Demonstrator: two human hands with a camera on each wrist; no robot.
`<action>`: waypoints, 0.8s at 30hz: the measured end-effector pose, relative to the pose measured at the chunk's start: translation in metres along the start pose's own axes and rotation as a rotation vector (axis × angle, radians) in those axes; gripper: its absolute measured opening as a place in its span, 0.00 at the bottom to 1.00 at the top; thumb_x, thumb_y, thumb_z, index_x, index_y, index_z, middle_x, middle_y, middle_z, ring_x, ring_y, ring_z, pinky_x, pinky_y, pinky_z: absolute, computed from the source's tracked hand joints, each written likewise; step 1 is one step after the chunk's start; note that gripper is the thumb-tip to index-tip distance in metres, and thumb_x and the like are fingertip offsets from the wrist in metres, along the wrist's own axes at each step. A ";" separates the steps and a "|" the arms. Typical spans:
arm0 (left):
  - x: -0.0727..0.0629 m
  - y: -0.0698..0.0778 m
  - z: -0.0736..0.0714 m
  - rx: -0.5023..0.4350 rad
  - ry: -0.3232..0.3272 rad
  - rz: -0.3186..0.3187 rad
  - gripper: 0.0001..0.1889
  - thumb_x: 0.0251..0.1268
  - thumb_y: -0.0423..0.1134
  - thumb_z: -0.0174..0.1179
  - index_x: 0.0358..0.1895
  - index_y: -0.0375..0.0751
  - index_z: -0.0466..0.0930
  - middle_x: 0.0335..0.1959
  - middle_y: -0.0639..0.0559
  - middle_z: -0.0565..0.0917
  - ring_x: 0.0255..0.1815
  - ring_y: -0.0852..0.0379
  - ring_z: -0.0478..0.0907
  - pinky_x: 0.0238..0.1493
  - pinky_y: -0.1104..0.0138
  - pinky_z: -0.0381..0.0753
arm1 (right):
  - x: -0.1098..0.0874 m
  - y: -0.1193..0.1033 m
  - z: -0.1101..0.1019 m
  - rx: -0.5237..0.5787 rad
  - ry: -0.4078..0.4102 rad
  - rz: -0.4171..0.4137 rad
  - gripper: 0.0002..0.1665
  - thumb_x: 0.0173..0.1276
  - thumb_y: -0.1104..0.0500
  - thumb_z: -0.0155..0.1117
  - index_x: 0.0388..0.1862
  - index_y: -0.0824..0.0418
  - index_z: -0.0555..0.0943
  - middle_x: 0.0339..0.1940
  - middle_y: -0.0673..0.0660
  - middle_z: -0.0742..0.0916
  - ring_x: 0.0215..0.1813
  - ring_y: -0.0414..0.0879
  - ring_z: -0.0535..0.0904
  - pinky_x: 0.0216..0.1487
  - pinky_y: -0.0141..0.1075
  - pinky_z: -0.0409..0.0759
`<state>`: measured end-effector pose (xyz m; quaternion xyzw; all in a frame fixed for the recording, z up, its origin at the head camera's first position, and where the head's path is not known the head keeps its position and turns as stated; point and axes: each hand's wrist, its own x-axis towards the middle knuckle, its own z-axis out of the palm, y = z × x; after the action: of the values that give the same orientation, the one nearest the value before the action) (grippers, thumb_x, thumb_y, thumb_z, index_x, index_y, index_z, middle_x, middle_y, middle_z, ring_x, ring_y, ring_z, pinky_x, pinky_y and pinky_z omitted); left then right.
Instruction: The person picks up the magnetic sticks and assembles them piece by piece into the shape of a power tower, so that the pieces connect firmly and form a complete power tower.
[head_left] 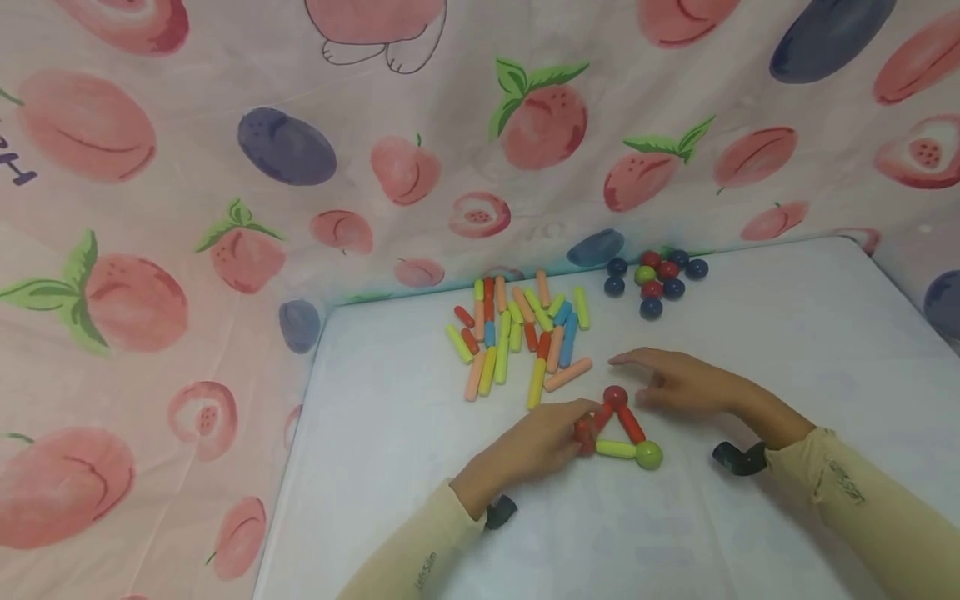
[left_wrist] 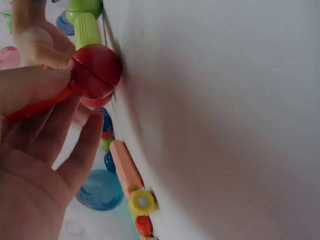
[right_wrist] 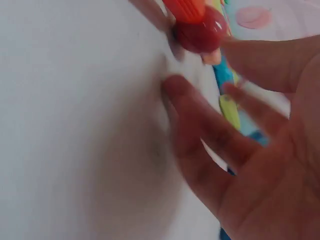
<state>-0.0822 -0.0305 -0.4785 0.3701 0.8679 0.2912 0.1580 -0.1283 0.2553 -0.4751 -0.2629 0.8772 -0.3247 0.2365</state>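
A triangle of rods and balls lies on the table, with a red ball [head_left: 615, 396] at its far corner and a green ball [head_left: 648, 455] at its near right. A yellow-green rod [head_left: 617, 449] and a red rod [head_left: 632, 423] form two sides. At the left corner, my left hand [head_left: 532, 442] pinches a red rod [left_wrist: 37, 107] standing up from another red ball [left_wrist: 95, 72]; its fingers partly hide that corner in the head view. My right hand [head_left: 686, 383] hovers just right of the far ball, fingers spread and holding nothing.
Several coloured rods [head_left: 501, 357] lie in a loose group behind the left hand. Farther back and right sits a cluster of blue, red and green balls [head_left: 674, 288]. A fruit-print cloth [head_left: 420, 100] hangs behind the white table [head_left: 375, 467].
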 end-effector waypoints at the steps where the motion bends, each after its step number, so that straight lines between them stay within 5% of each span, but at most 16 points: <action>1: 0.001 -0.001 0.000 0.003 0.006 0.004 0.26 0.70 0.34 0.65 0.68 0.50 0.71 0.47 0.63 0.83 0.47 0.68 0.78 0.55 0.78 0.78 | 0.002 0.001 0.002 -0.010 0.002 -0.036 0.30 0.71 0.59 0.68 0.71 0.49 0.75 0.65 0.53 0.83 0.58 0.51 0.82 0.59 0.49 0.83; 4: 0.004 -0.002 0.000 0.029 0.064 -0.021 0.28 0.67 0.37 0.68 0.68 0.47 0.70 0.50 0.59 0.82 0.49 0.66 0.77 0.56 0.77 0.78 | 0.006 0.005 0.006 -0.022 -0.033 -0.111 0.31 0.71 0.62 0.67 0.71 0.46 0.76 0.67 0.49 0.83 0.67 0.51 0.79 0.65 0.50 0.80; 10: 0.009 -0.006 -0.003 -0.004 0.227 -0.248 0.30 0.64 0.42 0.72 0.67 0.51 0.72 0.45 0.58 0.82 0.42 0.65 0.77 0.44 0.76 0.81 | 0.009 0.013 0.010 -0.010 0.014 -0.045 0.22 0.67 0.55 0.73 0.59 0.45 0.83 0.51 0.42 0.88 0.50 0.38 0.82 0.51 0.32 0.83; 14: 0.015 -0.016 -0.013 -0.018 0.291 -0.308 0.19 0.71 0.42 0.65 0.62 0.48 0.75 0.48 0.55 0.85 0.47 0.61 0.81 0.49 0.73 0.83 | 0.008 0.013 0.009 0.000 0.017 -0.004 0.20 0.62 0.49 0.77 0.53 0.45 0.83 0.41 0.41 0.86 0.42 0.40 0.79 0.43 0.31 0.81; 19: 0.029 -0.037 -0.041 0.035 0.347 -0.382 0.11 0.75 0.37 0.59 0.54 0.39 0.81 0.46 0.48 0.86 0.44 0.55 0.81 0.48 0.66 0.85 | 0.004 0.011 0.008 -0.006 0.004 0.037 0.19 0.58 0.45 0.80 0.45 0.43 0.82 0.33 0.42 0.83 0.36 0.42 0.76 0.35 0.32 0.77; 24: 0.054 -0.056 -0.053 0.051 0.337 -0.442 0.08 0.75 0.41 0.60 0.47 0.44 0.85 0.40 0.52 0.85 0.36 0.57 0.78 0.41 0.66 0.83 | 0.000 0.009 0.007 0.023 -0.001 0.062 0.19 0.57 0.46 0.80 0.44 0.45 0.82 0.33 0.43 0.84 0.35 0.43 0.77 0.35 0.32 0.78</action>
<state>-0.1750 -0.0426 -0.4751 0.1220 0.9487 0.2851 0.0614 -0.1271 0.2581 -0.4859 -0.2328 0.8810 -0.3274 0.2499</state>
